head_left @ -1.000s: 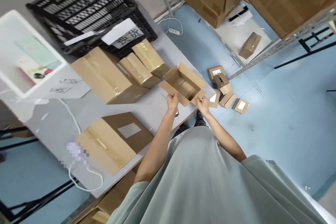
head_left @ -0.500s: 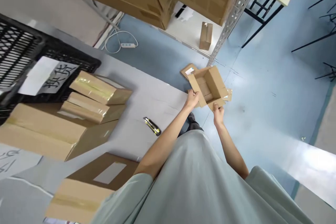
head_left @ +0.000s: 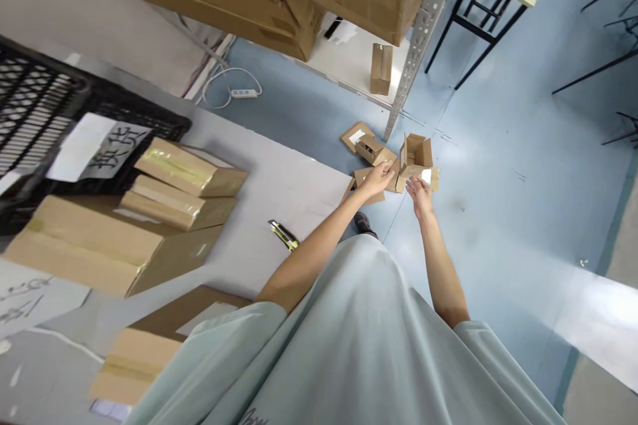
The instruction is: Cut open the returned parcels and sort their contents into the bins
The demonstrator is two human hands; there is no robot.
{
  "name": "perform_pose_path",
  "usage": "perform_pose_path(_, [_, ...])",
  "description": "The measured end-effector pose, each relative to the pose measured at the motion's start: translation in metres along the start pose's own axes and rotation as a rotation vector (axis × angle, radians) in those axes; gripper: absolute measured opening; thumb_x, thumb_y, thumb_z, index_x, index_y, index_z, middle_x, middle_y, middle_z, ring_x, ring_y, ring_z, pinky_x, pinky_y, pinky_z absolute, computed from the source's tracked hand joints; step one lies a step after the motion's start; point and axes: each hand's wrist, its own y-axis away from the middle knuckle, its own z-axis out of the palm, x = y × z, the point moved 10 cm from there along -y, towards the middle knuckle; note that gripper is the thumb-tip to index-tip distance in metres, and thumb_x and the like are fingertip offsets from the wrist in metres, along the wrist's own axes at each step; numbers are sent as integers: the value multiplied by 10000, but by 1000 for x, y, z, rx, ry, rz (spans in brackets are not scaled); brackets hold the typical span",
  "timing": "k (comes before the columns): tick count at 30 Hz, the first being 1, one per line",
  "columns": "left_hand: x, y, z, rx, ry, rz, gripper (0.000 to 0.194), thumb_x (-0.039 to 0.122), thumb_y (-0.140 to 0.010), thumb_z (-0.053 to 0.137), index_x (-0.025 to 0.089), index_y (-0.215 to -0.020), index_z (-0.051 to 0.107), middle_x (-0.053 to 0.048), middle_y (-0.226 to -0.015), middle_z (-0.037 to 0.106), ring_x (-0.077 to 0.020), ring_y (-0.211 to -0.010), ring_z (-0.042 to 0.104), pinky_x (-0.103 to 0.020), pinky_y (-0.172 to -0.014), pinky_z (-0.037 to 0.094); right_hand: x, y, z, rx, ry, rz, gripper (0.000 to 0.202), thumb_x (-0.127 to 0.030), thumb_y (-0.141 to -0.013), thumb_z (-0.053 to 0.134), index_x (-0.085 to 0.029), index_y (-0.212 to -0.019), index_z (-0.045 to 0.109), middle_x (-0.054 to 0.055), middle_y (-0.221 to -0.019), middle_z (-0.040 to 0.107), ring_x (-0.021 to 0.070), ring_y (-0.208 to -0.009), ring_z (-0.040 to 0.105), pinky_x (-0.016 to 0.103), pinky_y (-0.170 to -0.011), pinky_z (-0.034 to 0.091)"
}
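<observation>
- A small open cardboard box (head_left: pixel 417 154) is right of centre, just past the right hand, its flaps spread and its inside showing; I can't tell whether it rests on anything.
- The left hand (head_left: pixel 377 179), near the middle of the frame, has its fingers loosely apart, around nothing, and shows in front of a heap of small cartons (head_left: pixel 383 155).
- The right hand (head_left: pixel 419 196), a little right of it, is opened too, fingers spread, fingertips near the box's lower edge as I see it.
- Those small cartons lie at odd angles on the blue floor (head_left: pixel 498 226), right beside the end of the grey counter (head_left: pixel 279 179).
- On the counter, a yellow-and-black utility knife (head_left: pixel 283 235) lies close by the left forearm.
- At left of the frame, two taped cartons (head_left: pixel 187 169) sit next to a larger taped carton (head_left: pixel 90 239), with a black crate (head_left: pixel 119 101) behind.
- Toward the top, a brown carton (head_left: pixel 381 68) stands on a low white shelf (head_left: pixel 349 63).
</observation>
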Motion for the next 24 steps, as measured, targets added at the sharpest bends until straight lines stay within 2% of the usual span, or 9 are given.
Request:
perform_pose_path(3, [-22,66,-56,96,87,-13,265,257,-931,814,225,-1193,800,-155,-1412,840,-340,-1407,773,-525,-1287,570,6,17,40,-156,54,19,511,-700,-845,840,-266,-1077,701,136,-1223,842,307,-1260,812,520,-1166,655])
perform_pose_path(5, [-41,117,-99,216,148,-26,275,290,-929,785,230,-1195,810,-154,-1402,849,-334,-1370,794,-541,-1255,600,11,31,78,-285,109,24,528,-722,-829,862,-269,-1051,708,132,-1197,853,304,-1219,824,520,-1147,661])
perform_pose_path(9, [-81,232,-187,593,222,-35,338,363,-895,777,252,-1210,829,-130,-1332,873,-305,-1196,842,-546,-1193,639,27,70,173,-597,271,21,519,-726,-844,865,-268,-1048,730,135,-1207,861,300,-1182,835,517,-1122,660])
perform_pose_path(12, [-108,327,-232,868,330,-49,390,447,-888,796,250,-1223,825,-136,-1328,874,-305,-1157,850,-523,-1123,670,49,115,240,-817,389,56,535,-712,-822,890,-259,-1078,765,137,-1230,867,295,-1161,840,518,-1129,654])
perform_pose_path(16, [-140,457,-268,1208,438,-50,500,575,-916,814,237,-1284,806,-163,-1399,849,-324,-1217,845,-516,-1101,678,85,195,315,-1102,521,88,575,-711,-803,940,-247,-1115,802,140,-1248,875,303,-1168,839,530,-1157,646])
perform_pose_path(19, [-170,562,-280,1496,447,-57,526,620,-941,808,228,-1291,788,-169,-1411,840,-327,-1261,830,-520,-1145,666,124,268,356,-1297,627,111,536,-678,-850,950,-244,-1135,818,137,-1244,879,299,-1166,839,527,-1156,652])
perform_pose_path(21, [-193,630,-281,1674,407,-72,500,601,-971,792,218,-1292,781,-168,-1417,832,-325,-1315,809,-522,-1225,627,158,320,370,-1410,712,140,481,-629,-886,947,-243,-1146,825,130,-1242,878,288,-1160,839,517,-1138,665])
perform_pose_path(24, [-237,713,-273,1843,364,-149,468,538,-1010,784,206,-1340,769,-179,-1478,798,-334,-1429,752,-534,-1328,553,214,392,370,-1529,875,180,437,-559,-915,939,-241,-1195,833,128,-1288,860,294,-1201,829,505,-1087,699])
